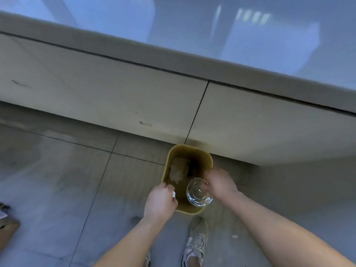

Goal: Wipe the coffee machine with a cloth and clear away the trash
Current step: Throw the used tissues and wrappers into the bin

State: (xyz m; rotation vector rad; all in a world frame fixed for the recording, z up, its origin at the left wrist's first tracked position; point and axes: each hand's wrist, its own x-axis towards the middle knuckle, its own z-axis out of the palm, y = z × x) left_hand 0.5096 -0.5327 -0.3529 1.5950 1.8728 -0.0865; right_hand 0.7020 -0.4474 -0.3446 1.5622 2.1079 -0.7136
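Trash part-binned: your right hand grips clear plastic domed cup over yellow plastic bin, left hand pinches white scrap; coffee machine unseen

The right hand is being blurred by motion, a white scrap is being mostly hidden within the left hand, and a brown object is being cropped at the left edge.

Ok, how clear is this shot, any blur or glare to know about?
Head view: the right hand is motion-smeared, so its grip on the cup over the bin is unclear; the left hand, pinching a white scrap, is sharper; glare patches sit on the countertop; light is dim and bluish.
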